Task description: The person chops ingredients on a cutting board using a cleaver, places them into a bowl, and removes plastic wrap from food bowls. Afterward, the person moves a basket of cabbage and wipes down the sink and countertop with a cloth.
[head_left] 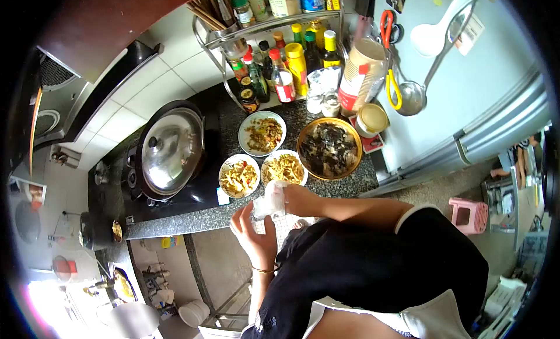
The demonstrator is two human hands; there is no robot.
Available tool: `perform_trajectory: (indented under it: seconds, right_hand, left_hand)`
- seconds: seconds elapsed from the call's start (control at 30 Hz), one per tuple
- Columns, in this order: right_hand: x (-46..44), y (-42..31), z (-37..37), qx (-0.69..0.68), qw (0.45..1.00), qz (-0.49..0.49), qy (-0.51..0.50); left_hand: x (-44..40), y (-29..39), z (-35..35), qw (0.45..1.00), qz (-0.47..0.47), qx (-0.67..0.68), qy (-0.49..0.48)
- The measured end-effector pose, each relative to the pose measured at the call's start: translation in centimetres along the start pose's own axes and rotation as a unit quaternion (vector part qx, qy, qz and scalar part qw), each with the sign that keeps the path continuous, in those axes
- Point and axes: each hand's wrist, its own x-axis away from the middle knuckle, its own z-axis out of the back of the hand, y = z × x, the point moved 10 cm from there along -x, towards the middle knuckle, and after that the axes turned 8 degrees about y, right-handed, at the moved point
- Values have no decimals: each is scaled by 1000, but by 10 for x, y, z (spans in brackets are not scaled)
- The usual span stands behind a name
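Note:
My right hand is closed on a crumpled, whitish translucent plastic bag just above the counter's front edge. My left hand is beside the bag with its fingers apart; whether a fingertip touches the plastic I cannot tell. Right behind the bag are two bowls of pale, strip-cut food, a left bowl with red bits and a right bowl partly hidden by the bag. A plate of browner chopped food sits farther back. To its right stands a gold-rimmed bowl of dark, leafy-looking food.
A wok with a domed metal lid is on the black stove at left. A rack of sauce bottles and jars lines the wall. Stacked paper cups and a lidded jar stand near the fridge, where ladles and scissors hang.

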Motion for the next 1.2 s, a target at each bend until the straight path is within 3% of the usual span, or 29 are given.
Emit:
perform_trajectory:
  seconds: [0.03,0.1,0.13,0.23,0.3,0.37,0.43,0.5,0.7,0.77,0.8,0.83,1.0,1.07,1.2]
  right_hand:
    - [2,-1,-2,-1,1000,10,-6]
    - [9,-20,16,-56,995,48,69]
    - [11,-25,-3,8,983,172,69]
    - [20,-43,-25,104,977,174,-61]
    - [27,-56,-30,78,963,238,-101]
    - [30,-70,-24,-73,951,283,-101]
    - [33,-83,-25,-115,939,319,-60]
    - [32,-86,-33,-186,951,228,-99]
    - [44,-155,-73,-147,904,398,-52]
    - [38,-170,-104,-275,897,329,-109]
    - [42,-184,-118,-275,892,336,-128]
    - [57,-209,-128,-175,877,433,-110]
    - [99,-251,-221,4,812,545,-207]
    - [117,-262,-245,23,778,600,-185]
    - [147,-264,-302,-49,738,587,-330]
  left_hand:
    - [1,16,6,997,-31,-62,34]
    - [6,27,-2,995,-69,-75,16]
    - [10,23,-8,994,-49,-102,-1]
    - [25,13,-4,986,17,-161,30]
    - [42,-3,10,984,85,-140,68]
    - [61,-20,30,972,136,-145,121]
    - [81,-35,57,953,204,-143,171]
    - [102,-48,79,942,247,-128,186]
    - [159,-35,130,899,207,-260,286]
    - [181,-35,144,884,220,-280,304]
    - [193,-33,152,875,224,-287,318]
    - [205,-32,162,868,226,-292,331]
    - [264,-39,208,822,266,-326,384]
    - [291,-43,227,800,295,-335,401]
    - [344,-27,258,753,314,-352,459]
